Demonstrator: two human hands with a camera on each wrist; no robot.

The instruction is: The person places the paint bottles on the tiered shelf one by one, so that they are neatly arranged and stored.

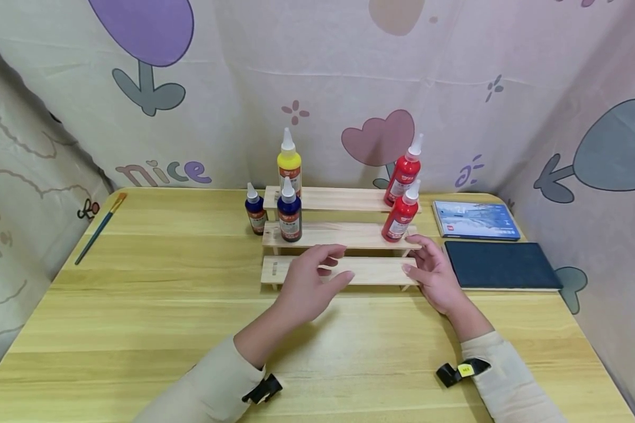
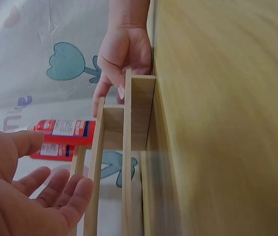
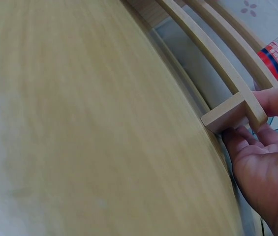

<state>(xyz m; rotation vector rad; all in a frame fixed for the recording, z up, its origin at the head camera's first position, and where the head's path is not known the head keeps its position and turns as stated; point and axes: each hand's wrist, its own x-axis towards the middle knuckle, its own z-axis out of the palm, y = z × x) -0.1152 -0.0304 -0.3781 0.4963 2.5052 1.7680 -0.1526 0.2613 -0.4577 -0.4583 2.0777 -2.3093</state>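
A three-tier wooden display stand (image 1: 344, 235) sits on the table. My right hand (image 1: 438, 281) grips its right end, thumb at the lowest tier and fingers around the side edge; the right wrist view shows those fingers against the end support (image 3: 226, 114). My left hand (image 1: 309, 285) hovers before the lowest tier with fingers loosely bent, holding nothing. On the top tier stand a yellow paint bottle (image 1: 289, 163) and a red one (image 1: 403, 179). The middle tier bears a dark blue paint bottle (image 1: 289, 218) and another red one (image 1: 400, 220).
A smaller dark blue bottle (image 1: 256, 214) stands on the table beside the stand's left end. To the right lie a blue-and-white box (image 1: 476, 220) and a dark green book (image 1: 501, 265). A paintbrush (image 1: 102, 228) lies far left. A patterned curtain (image 1: 233, 100) hangs behind.
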